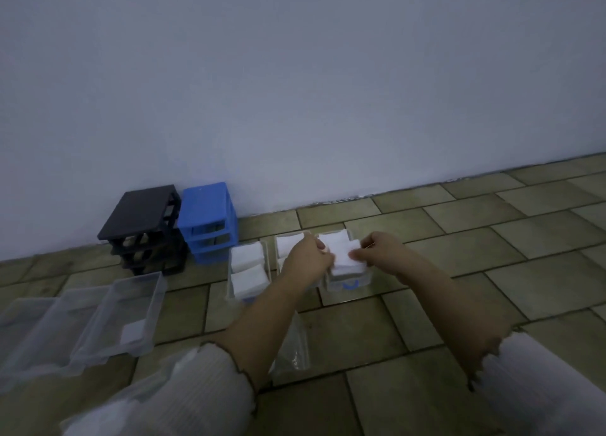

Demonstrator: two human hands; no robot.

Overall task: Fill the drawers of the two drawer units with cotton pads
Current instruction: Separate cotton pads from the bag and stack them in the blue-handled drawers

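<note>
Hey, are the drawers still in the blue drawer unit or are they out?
Out. The blue drawer unit shows open empty slots, and clear drawers holding cotton pads sit on the floor beside it.

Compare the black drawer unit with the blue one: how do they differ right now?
The black drawer unit is dark and stands left; the blue drawer unit is bright and stands right, nearer the filled drawers. Both stand against the wall with their slots open, drawers pulled out.

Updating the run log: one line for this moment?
both hands pinch white cotton pad stack | over clear plastic drawer | black, blue drawer units empty
</note>
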